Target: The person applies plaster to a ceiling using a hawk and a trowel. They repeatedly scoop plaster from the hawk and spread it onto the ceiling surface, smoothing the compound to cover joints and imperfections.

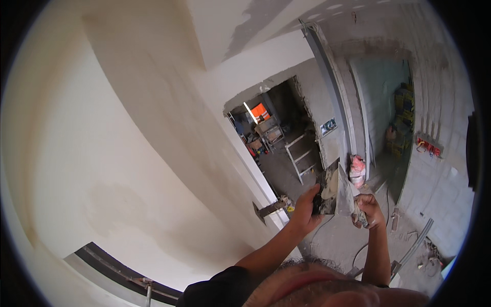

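Below and to the right of a rough-edged doorway (308, 113), a right hand (371, 209) curled around the smeared handle (360, 219) of a metal blade (346, 198), while a left hand (306, 209) gripped a dark board (325, 203) bearing pale compound (331, 185). The blade looked light, stiff and probably slick, best held by its handle, clear of the thin edges. Its long axis ran roughly up and down, narrow tip pointing up past the doorway's right side.

left hand (306, 209): gripping, fingers partly hidden | left forearm (276, 239): slanting up rightward | right hand (372, 209): fingers curled | right forearm (378, 250): near upright | hands: near, apart
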A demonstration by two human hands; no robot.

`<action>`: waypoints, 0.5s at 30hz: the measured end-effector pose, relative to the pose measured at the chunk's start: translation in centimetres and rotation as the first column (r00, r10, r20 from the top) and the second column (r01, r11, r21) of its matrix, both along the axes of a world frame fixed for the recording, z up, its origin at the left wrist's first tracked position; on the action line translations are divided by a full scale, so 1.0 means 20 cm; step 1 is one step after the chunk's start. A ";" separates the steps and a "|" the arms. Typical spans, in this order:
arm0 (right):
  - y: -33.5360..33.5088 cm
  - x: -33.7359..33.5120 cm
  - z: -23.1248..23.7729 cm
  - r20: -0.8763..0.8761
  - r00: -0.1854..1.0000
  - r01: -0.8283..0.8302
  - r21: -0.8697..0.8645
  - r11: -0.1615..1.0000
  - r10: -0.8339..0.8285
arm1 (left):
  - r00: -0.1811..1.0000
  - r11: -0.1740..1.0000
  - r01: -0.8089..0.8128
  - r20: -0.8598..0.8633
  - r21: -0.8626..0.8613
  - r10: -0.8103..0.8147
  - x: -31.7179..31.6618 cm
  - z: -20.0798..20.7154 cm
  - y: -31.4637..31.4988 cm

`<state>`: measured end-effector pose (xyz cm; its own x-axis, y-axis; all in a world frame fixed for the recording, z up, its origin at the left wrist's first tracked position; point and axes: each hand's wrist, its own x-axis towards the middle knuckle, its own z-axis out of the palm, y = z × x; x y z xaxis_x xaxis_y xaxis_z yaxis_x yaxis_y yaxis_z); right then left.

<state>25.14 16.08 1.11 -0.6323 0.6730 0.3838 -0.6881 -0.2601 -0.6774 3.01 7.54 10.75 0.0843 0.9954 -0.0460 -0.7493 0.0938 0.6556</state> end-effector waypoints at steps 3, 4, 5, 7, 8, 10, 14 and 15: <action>-0.01 0.03 0.01 0.109 0.994 0.009 -0.001 1.000 -0.009 | 0.998 0.998 -0.030 -0.065 -0.051 0.026 -0.01 0.02 -0.03; -0.01 0.03 -0.03 0.193 0.980 0.046 0.003 0.999 -0.046 | 0.988 0.992 -0.112 -0.116 -0.058 0.104 0.00 0.05 -0.06; 0.01 0.04 -0.09 0.271 0.958 0.097 0.016 0.995 -0.097 | 0.971 0.982 -0.178 -0.172 -0.058 0.166 0.03 0.10 -0.08; -0.01 0.03 -0.17 0.354 0.915 0.226 -0.048 0.973 -0.195 | 0.953 0.967 -0.253 -0.180 -0.035 0.243 0.02 0.13 -0.09; -0.03 0.04 -0.20 0.366 0.897 0.313 -0.125 0.942 -0.249 | 0.959 0.967 -0.255 -0.131 -0.016 0.251 -0.01 0.11 -0.08; -0.07 0.06 -0.25 0.392 0.859 0.431 -0.209 0.878 -0.329 | 0.944 0.947 -0.319 -0.099 -0.027 0.315 -0.07 0.06 -0.06; -0.11 0.16 -0.34 0.503 0.745 0.602 -0.223 0.767 -0.439 | 0.919 0.917 -0.394 -0.061 -0.056 0.391 -0.16 -0.03 -0.08; -0.12 0.18 -0.37 0.534 0.713 0.637 -0.222 0.738 -0.455 | 0.922 0.920 -0.387 -0.036 -0.057 0.385 -0.16 -0.06 -0.10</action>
